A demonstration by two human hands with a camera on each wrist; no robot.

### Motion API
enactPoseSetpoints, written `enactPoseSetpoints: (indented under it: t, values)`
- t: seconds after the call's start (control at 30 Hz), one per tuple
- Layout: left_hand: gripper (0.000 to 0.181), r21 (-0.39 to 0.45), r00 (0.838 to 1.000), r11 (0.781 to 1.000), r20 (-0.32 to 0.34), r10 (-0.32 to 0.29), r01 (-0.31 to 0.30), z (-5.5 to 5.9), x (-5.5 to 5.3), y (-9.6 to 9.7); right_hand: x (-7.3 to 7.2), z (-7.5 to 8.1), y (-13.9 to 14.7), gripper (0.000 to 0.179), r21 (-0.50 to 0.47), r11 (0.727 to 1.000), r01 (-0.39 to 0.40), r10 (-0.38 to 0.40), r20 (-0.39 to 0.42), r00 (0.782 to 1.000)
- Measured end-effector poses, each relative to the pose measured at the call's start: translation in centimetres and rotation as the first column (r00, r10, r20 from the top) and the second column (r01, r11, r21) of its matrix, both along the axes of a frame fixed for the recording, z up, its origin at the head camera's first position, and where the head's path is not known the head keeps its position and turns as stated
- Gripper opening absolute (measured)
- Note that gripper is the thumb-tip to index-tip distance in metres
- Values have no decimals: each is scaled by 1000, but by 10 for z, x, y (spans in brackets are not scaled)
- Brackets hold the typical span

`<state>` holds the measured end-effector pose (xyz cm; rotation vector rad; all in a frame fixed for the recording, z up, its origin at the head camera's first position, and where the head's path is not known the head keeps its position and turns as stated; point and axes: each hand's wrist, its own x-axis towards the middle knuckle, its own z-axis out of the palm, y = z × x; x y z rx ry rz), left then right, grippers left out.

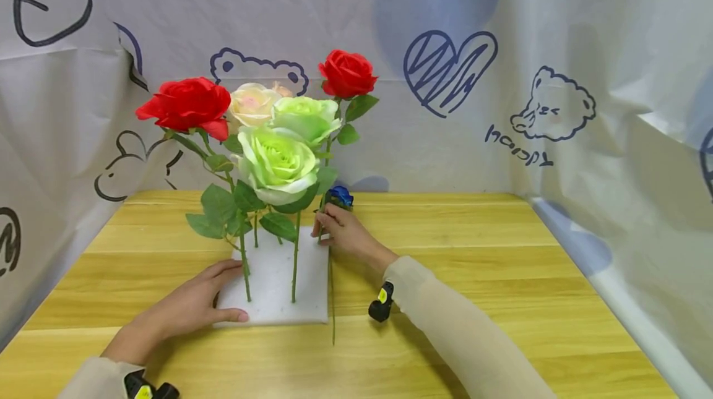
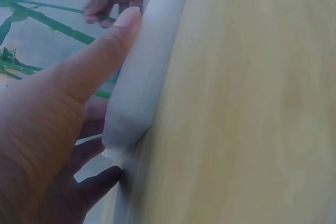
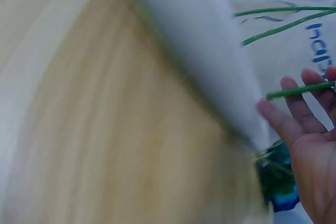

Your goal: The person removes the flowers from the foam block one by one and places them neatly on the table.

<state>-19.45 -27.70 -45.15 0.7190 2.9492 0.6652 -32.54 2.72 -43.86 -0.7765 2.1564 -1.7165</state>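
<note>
**Guiding a long-stemmed red rose (image 1: 348, 74) to its place on the square white foam block (image 1: 273, 313)**

As I judge it, the step in hand is planting this flower at the back right corner of the block. My right hand (image 1: 353, 235) pinches its green stem (image 3: 286, 93) low down, the fingers curled lightly about it; whether the foot has entered the foam, I cannot tell. My left hand (image 1: 192, 301) is spread wide, thumb on the near edge and fingers at the left side, so it steadies the block on the yellow wooden desk (image 1: 473, 244) without gripping it. The next move, I believe, calls for a straight push close to the foot, so that the stem does not bend.

Now I count. The block is one. Red roses are two: the one I hold and the left one (image 1: 186, 105). Pale green roses are also two, a front one (image 1: 278, 161) and a rear one (image 1: 306, 115). One cream rose (image 1: 253, 104) stands behind; some peach petals (image 1: 284, 90) beside it may belong to another bloom. One small deep-blue rose (image 1: 341, 197) lies on the desk beyond my right hand, and a thin stem (image 1: 333, 306), probably its own, runs along the block's right side.
</note>
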Motion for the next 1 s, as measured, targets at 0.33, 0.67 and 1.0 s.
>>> enactPoseSetpoints:
  t: [0.33, 0.67, 1.0]
  values:
    - [95, 3, 1000, 1000, 2, -5, 5, 1, 0, 1, 2, 8, 9, 34, -31, 999, -13, 13, -8, 1000]
    - [95, 1, 1000, 1000, 5, -4, 4, 2, 1, 0, 8, 11, 17, 27, -43, 999, 28, -29, -15, 999]
    - [96, -1, 1000, 1000, 9, -2, 2, 3, 0, 1, 17, 16, 27, 22, 19, 998, 52, -50, -100, 994]
